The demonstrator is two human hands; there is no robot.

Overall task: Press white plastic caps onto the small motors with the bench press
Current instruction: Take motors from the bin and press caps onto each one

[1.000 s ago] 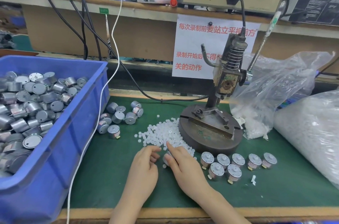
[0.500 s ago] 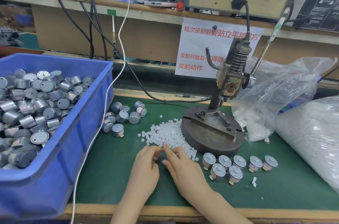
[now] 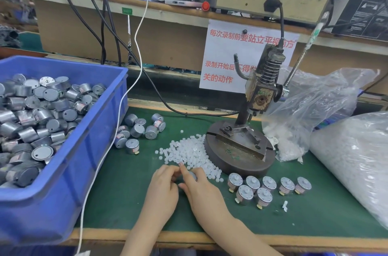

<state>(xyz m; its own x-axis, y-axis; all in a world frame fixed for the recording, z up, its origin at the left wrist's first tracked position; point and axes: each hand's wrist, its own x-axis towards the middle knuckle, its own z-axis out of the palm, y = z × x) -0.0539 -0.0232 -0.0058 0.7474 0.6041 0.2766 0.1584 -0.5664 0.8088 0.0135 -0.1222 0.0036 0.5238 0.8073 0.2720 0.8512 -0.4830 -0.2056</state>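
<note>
Both my hands rest on the green mat at the near edge of a pile of white plastic caps [image 3: 189, 150]. My right hand [image 3: 202, 189] is closed over a small grey motor [image 3: 192, 175], index finger pointing into the caps. My left hand [image 3: 162, 189] has its fingertips pinched against that finger; whether they hold a cap is hidden. The bench press [image 3: 260, 96] stands behind on a round iron base [image 3: 237, 163], its fixture bare. Several motors with white centres [image 3: 268, 186] stand in two rows to the right of my hands.
A blue bin [image 3: 84, 150] full of motors fills the left side. Loose motors [image 3: 138, 130] lie beside it. A white cable [image 3: 117, 130] hangs across the bin's corner. Two clear bags of caps [image 3: 315, 109] [image 3: 357, 161] crowd the right side. A shelf with equipment runs behind.
Both hands have crept slightly forward to the cap pile's edge, and my right index finger now reaches into the caps. The motor stays in my right hand.
</note>
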